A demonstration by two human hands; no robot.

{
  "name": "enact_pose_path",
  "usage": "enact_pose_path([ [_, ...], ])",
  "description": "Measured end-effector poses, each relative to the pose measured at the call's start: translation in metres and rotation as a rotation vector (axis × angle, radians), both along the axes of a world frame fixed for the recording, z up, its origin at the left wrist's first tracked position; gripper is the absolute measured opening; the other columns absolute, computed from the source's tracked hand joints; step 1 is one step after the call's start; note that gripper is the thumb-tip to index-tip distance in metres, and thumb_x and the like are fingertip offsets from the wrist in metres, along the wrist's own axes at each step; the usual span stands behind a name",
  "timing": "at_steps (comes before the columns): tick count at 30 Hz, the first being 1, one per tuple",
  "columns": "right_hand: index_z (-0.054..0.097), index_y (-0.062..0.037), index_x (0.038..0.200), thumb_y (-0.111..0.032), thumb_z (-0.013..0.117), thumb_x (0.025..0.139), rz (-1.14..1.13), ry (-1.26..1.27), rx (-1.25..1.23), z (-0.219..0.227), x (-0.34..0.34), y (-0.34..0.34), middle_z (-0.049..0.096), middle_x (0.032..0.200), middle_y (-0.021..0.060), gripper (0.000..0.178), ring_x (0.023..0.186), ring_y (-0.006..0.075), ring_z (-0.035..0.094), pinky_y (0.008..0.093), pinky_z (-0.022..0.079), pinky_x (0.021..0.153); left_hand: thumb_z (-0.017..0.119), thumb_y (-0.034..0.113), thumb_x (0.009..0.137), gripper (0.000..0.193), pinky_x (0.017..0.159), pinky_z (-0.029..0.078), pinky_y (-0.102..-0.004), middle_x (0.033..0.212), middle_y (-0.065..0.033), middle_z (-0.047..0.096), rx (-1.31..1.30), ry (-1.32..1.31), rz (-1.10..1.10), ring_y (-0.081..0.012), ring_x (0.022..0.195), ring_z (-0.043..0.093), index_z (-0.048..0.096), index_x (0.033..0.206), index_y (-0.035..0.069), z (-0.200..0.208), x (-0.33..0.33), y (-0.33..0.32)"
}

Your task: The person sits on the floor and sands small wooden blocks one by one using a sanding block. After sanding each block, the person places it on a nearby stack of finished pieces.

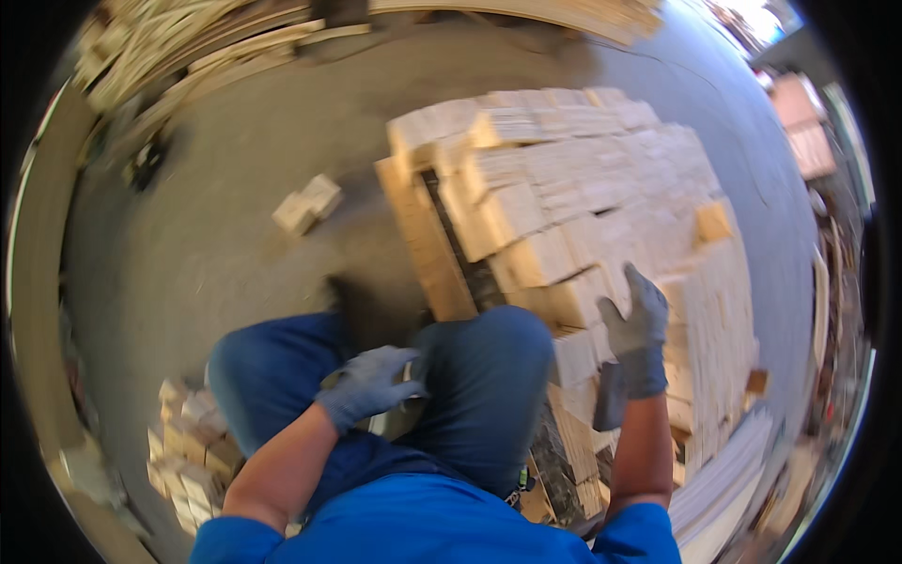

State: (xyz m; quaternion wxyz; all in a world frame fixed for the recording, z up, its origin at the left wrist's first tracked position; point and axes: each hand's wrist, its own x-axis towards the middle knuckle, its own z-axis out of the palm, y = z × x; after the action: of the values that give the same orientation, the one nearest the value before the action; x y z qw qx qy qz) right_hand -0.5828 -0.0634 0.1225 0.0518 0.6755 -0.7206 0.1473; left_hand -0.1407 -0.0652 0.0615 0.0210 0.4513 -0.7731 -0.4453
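My left hand (372,383), in a grey work glove, hovers over my lap between my knees. Its fingers and thumb are apart, and nothing shows between them. On the right, my right hand (643,324), gloved the same way, is over the near part of a big stack of pale wooden blocks (583,179). Thumb and fingers stand spread and hold nothing; whether they touch the blocks I cannot tell. Beside that wrist is a dark grey shape (611,397), too blurred to name. The blocks lie in tight rows on wooden boards (427,244).
Two loose wooden blocks (307,204) lie on the concrete floor (221,240) ahead to the left. A heap of short wood pieces (193,446) is by my left side. Long timber (188,52) is piled at the far left, and pale planks (719,498) lie at the near right.
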Motion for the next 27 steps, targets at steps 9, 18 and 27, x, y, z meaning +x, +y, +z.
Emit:
enact_pose_path([
  [9, 0.057, 0.0016, 0.146, -0.029, 0.08, 0.091, 0.108, -0.388, 0.132, -0.01, 0.149, -0.051, 0.065, 0.139, 0.0268, 0.067, 0.128, 0.0432, 0.062, 0.0496, 0.047, 0.112, 0.087, 0.033, 0.088, 0.062, 0.102, 0.057, -0.0411, 0.128, -0.0213, 0.07, 0.025, 0.229, 0.262, -0.037, 0.119, 0.07, 0.066, 0.137, 0.002, 0.029, 0.031, -0.009],
  [18, 0.056, -0.0002, 0.148, -0.029, 0.081, 0.091, 0.308, -0.572, 0.371, -0.06, 0.26, -0.103, 0.068, 0.134, 0.0246, 0.069, 0.128, 0.042, 0.063, 0.0484, 0.049, 0.11, 0.091, 0.026, 0.084, 0.082, 0.114, 0.048, -0.0419, 0.148, -0.0193, 0.062, -0.121, 0.062, 0.472, -0.0269, 0.136, 0.06, 0.054, 0.154, 0.004, 0.059, 0.149, -0.118],
  [27, 0.054, 0.0024, 0.149, -0.034, 0.078, 0.093, 0.353, -0.662, 0.636, -0.054, 0.265, -0.12, 0.07, 0.128, 0.0239, 0.071, 0.119, 0.0423, 0.066, 0.049, 0.05, 0.107, 0.089, 0.051, 0.071, 0.113, 0.12, 0.041, -0.0481, 0.158, -0.0237, 0.05, -0.291, -0.478, 0.451, -0.0424, 0.145, 0.048, 0.039, 0.163, 0.009, -0.114, 0.206, -0.285],
])
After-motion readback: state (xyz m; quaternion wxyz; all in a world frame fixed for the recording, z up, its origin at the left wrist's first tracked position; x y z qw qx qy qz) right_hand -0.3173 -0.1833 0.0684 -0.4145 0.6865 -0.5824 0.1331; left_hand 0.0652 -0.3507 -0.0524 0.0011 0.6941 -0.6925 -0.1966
